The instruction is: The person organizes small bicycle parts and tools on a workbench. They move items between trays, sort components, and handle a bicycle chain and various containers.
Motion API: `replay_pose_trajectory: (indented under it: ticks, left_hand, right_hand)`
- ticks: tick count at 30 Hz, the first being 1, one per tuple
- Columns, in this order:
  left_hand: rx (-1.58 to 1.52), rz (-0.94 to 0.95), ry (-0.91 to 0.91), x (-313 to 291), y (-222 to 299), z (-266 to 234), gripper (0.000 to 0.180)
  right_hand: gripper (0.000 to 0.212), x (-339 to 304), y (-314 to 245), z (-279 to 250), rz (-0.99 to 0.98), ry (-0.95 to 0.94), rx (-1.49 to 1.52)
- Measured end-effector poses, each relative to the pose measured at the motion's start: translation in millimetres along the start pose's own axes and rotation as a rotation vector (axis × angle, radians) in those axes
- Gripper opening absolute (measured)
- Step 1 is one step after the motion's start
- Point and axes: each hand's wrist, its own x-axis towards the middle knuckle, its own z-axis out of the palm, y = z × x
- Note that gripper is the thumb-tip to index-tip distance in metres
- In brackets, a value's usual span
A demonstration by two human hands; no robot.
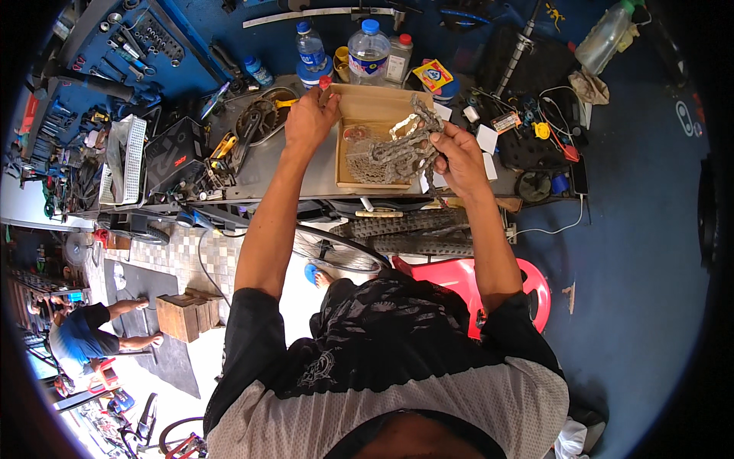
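A shallow cardboard box (pixel 375 185) stands on the workbench in front of me. Bicycle chains lie coiled in it (pixel 367 164), beside a small clear packet with red on it (pixel 355 134). My right hand (pixel 461 159) is closed around a bunch of dark, greasy bicycle chains (pixel 409 149) over the box's right side; one strand dangles past its edge. A lighter, silvery length of chain (pixel 405 125) shows within the bunch. My left hand (pixel 312 121) is closed at the box's far left corner, its fingertips partly hidden. Just beyond them is a small red object (pixel 326 82).
Left of the box are a crankset (pixel 260 118), a black box (pixel 176 157) and a white basket (pixel 124 164). Bottles (pixel 368 53) line the back. Cables and a yellow round item (pixel 541 130) lie right. Tyres (pixel 413 229) and a red stool (pixel 535 294) are below. Another person (pixel 80 336) sits far left.
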Motion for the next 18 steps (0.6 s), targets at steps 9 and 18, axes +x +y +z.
replay_pose_trajectory:
  ticks: [9,18]
  left_hand:
    - [0.04,-0.002,0.015,-6,7,-1,0.051]
    - [0.047,0.039,0.041,-11,-5,5,0.045]
  right_hand:
    - [0.026,-3,-15,3,-0.043,-0.017,0.013]
    - [0.02,-1,-19,6,-0.023,0.029,0.073]
